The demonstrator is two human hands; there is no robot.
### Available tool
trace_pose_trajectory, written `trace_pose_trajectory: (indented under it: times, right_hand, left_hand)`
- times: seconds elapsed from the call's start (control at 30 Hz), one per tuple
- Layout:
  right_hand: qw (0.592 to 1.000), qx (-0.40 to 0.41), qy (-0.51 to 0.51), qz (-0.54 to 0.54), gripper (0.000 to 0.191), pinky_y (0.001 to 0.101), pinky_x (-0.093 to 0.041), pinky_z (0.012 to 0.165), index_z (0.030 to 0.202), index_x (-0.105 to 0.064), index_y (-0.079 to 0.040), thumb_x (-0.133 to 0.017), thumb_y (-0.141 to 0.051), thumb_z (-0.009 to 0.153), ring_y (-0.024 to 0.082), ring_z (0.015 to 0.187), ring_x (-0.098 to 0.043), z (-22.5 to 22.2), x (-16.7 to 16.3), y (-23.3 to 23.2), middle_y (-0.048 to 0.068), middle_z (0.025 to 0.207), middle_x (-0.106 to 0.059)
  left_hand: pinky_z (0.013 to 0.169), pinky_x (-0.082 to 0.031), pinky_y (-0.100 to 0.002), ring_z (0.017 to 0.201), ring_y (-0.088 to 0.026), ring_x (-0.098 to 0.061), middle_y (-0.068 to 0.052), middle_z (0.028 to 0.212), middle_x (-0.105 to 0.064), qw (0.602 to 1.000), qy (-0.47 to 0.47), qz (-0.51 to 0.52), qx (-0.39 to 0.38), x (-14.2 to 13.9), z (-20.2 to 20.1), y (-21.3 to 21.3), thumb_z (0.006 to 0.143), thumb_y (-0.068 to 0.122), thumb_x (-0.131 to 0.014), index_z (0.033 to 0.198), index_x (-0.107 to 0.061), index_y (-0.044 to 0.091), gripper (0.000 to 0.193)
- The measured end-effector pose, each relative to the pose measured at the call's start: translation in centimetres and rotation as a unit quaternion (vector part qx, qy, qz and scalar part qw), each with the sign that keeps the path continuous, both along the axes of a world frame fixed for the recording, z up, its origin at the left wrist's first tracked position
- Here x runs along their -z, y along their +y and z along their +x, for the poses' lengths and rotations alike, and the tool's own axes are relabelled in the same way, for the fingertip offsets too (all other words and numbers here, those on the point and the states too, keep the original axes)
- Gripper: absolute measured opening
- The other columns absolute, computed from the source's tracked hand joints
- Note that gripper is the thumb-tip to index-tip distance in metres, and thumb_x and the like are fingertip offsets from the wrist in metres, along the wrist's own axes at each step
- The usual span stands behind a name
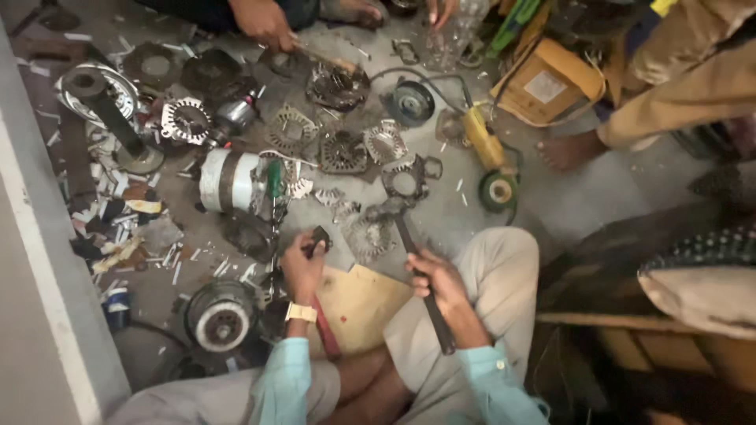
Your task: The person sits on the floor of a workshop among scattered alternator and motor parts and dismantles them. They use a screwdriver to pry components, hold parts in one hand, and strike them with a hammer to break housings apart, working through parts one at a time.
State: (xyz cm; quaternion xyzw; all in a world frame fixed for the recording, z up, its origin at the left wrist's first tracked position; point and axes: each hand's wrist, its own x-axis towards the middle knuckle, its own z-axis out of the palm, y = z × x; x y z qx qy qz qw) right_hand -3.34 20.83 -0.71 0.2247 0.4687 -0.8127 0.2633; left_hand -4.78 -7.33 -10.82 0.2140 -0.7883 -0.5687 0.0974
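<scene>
Right hand (pixel 435 279) grips hammer (pixel 409 244) (parts crowd close); left hand (pixel 303 264) pinches chisel (pixel 318 238).

hammer (pixel 413 260) – dark, handle gripped, head down on floor | small dark part (pixel 319 238) – pinched upright

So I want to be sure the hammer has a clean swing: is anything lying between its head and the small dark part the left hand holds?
Nothing visible does. The hammer in the right hand has its head above and right of the small dark part pinched by the left hand; only bare floor shows between.
</scene>
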Motion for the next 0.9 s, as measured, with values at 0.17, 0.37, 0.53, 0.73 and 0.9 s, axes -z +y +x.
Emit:
trace_pose_trajectory:
  times: [0.17, 0.37, 0.53, 0.73, 0.9]
  right_hand:
    - [0.999, -0.005, 0.035, 0.002, 0.011, 0.0199, -0.032, 0.044, 0.106, -0.059, -0.011, -0.067, -0.008, 0.099, 0.005, 0.056, -0.042, 1.6, 0.6, -0.1, 0.001, 0.088, -0.059]
    - [0.998, -0.019, 0.016, 0.054, 0.014, 0.0196, -0.032, 0.043, 0.108, -0.056, -0.011, -0.067, -0.015, 0.101, 0.004, 0.055, -0.042, 1.3, 1.0, -1.4, 0.001, 0.088, -0.06]
    - [0.994, -0.044, 0.064, 0.079, 0.042, 0.0204, -0.033, 0.042, 0.138, -0.056, -0.013, -0.066, -0.011, 0.097, 0.005, 0.053, -0.043, 2.9, 0.1, -2.8, -0.001, 0.084, -0.055]
    - [0.932, -0.114, 0.207, 0.277, 0.058, 0.0242, -0.039, 0.045, 0.158, -0.048, -0.016, -0.063, -0.013, 0.103, 0.006, 0.054, -0.042, 6.7, -4.4, -4.7, -0.001, 0.079, -0.055]
    - [0.755, -0.185, 0.424, 0.466, 0.055, 0.0274, -0.047, 0.065, 0.156, -0.055, -0.013, -0.067, -0.008, 0.103, 0.013, 0.07, -0.049, 8.4, -5.7, -7.3, 0.012, 0.086, -0.059]
  left_hand:
    - [0.078, -0.058, -0.035, 0.082, -0.024, -0.075, -0.011, 0.093, -0.078, 0.993, 0.109, 0.041, -0.019, 0.8, 1.6, -0.6, 0.086, 0.013, -0.08, 0.103, -0.072, 0.004, 0.021]
    - [0.083, -0.055, -0.036, 0.09, -0.025, -0.072, -0.013, 0.096, -0.076, 0.985, 0.164, -0.044, -0.026, 1.3, 1.3, -0.8, 0.083, 0.006, -0.08, 0.103, -0.071, 0.003, 0.022]
    - [0.08, -0.057, -0.032, 0.082, -0.021, -0.074, -0.01, 0.09, -0.075, 0.991, 0.133, 0.011, -0.02, 1.5, 1.7, -0.8, 0.087, 0.009, -0.079, 0.101, -0.069, 0.004, 0.017]
    - [0.078, -0.056, -0.035, 0.082, -0.026, -0.075, -0.012, 0.092, -0.077, 0.986, 0.148, -0.046, -0.053, 1.8, 1.4, -0.7, 0.082, 0.008, -0.08, 0.102, -0.074, 0.006, 0.022]
    - [0.078, -0.058, -0.037, 0.086, -0.031, -0.074, -0.014, 0.097, -0.075, 0.984, 0.167, -0.045, -0.034, 1.1, 1.9, -0.8, 0.083, 0.007, -0.077, 0.102, -0.073, 0.005, 0.02]
